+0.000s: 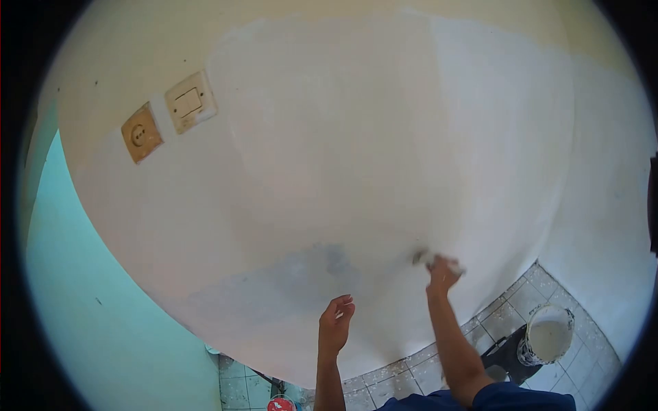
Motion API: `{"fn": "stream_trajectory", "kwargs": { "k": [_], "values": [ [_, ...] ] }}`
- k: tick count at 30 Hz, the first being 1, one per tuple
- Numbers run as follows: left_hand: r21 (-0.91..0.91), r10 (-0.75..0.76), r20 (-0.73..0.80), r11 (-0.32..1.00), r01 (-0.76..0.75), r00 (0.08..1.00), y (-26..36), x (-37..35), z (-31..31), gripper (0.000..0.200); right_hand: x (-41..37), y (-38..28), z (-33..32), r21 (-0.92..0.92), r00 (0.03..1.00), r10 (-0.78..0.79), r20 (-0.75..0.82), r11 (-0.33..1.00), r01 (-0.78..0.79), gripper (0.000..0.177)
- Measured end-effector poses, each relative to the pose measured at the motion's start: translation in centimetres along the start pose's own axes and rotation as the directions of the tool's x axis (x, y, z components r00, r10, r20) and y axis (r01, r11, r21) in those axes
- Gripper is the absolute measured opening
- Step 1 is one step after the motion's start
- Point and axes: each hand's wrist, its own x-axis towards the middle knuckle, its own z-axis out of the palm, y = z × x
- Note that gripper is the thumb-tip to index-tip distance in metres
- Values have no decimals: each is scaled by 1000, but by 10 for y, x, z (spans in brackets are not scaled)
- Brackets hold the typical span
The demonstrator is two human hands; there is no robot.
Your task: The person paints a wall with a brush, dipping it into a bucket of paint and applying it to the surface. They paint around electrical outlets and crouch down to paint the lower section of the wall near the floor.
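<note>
My right hand [444, 274] is closed around the handle of a paintbrush [426, 257]. The brush's dark bristle end points left and lies right at the wall [329, 151]; motion blurs it somewhat. Much of this wall is coated whitish, with a yellowish band along the top. Lower down, a grey patch [308, 272] shows to the left of the brush. Just below that patch my left hand [335, 323] is raised in front of the wall, its fingers loosely curved with a gap to the thumb, holding nothing.
A paint-smeared bucket [548, 334] with whitish contents stands on the spattered tile floor [510, 316] at lower right. At upper left are a light switch [190, 102] and a socket [142, 133]. A red container [280, 403] sits at the bottom, near a turquoise wall [89, 274].
</note>
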Motion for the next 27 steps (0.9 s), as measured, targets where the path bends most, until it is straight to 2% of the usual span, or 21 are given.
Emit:
{"fn": "stream_trajectory", "kwargs": {
  "k": [1,3,4,6,7,9,10,12,13,15,17,20,21,23,25,26,27],
  "values": [
    [2,-2,-7,1000,2,1000,3,-3,-1,26,9,-15,31,52,993,-67,103,997,62,25],
    [2,1,-19,1000,-1,1000,10,-3,-2,26,-20,-98,108,83,936,-171,308,985,152,21],
    [1,0,-12,1000,0,1000,7,-2,-2,26,-43,-140,145,156,928,-179,326,979,134,19],
    [2,3,6,1000,-3,1000,-2,3,0,27,-70,-198,203,322,827,-343,445,923,209,21],
    [-9,2,10,1000,-2,1000,-1,4,1,28,-82,-216,225,373,783,-395,480,900,225,22],
    [-30,0,22,1000,1,1000,1,7,5,28,-88,-215,248,372,769,-400,499,900,226,24],
    [-33,-1,21,999,2,1000,3,6,6,28,-88,-211,250,365,764,-399,507,902,230,24],
    [-50,2,25,999,-1,1000,8,6,10,29,-68,-147,210,338,833,-320,451,925,172,25],
    [-46,7,35,999,-6,999,8,4,9,29,-72,-123,175,321,900,-214,381,943,88,26],
    [-43,20,39,999,-18,999,5,2,5,29,-54,-61,93,159,942,-154,298,981,110,24],
    [-11,7,25,1000,-7,1000,-2,0,-1,28,-41,-13,11,-45,977,-54,207,997,65,25],
    [25,6,-12,1000,-5,1000,5,-6,-14,27,-59,-7,-28,-209,991,47,128,978,-19,25],
    [27,20,-32,999,-19,999,10,-8,-18,27,-70,-17,-30,-246,990,73,118,968,-42,25],
    [19,31,-59,999,-30,998,13,-8,-23,27,-98,-43,14,-102,958,40,284,995,-11,26],
    [6,11,-72,1000,-11,997,12,-9,-29,27,-139,-92,94,71,904,-39,427,997,9,25],
    [19,35,-68,999,-34,997,11,-9,-31,27,-157,-118,135,170,850,-110,515,985,24,24],
    [35,59,-64,998,-57,996,10,-10,-33,27,-174,-137,176,289,816,-210,538,956,55,24]
  ]
}}
